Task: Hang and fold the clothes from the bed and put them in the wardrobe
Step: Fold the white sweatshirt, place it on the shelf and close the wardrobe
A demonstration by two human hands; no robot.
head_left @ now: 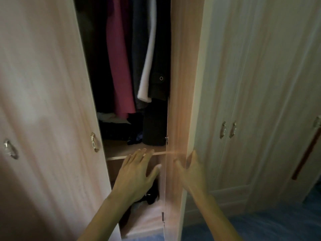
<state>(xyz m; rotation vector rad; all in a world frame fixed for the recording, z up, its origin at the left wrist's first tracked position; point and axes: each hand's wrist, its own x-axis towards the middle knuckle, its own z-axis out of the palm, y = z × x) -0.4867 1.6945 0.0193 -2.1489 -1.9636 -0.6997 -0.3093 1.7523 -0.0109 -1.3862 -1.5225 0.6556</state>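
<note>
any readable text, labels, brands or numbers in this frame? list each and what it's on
None readable.
Door handle: its pale oval plate bears a mark, too small and blurred to read.
Hanging clothes, wardrobe doors and both hands (left, right): no text visible.

The wardrobe door (43,101) at nine o'clock is pale pinkish wood grain with a silver-toned handle (94,142). Inside, toward twelve o'clock, hang a magenta garment (119,66), a dark grey one (139,58), a white sleeve (147,66) and a black coat (160,75). The shelf (121,150) is light brown. At three o'clock the closed doors (260,84) look creamy beige; at five o'clock the floor (278,223) is blue.
</note>
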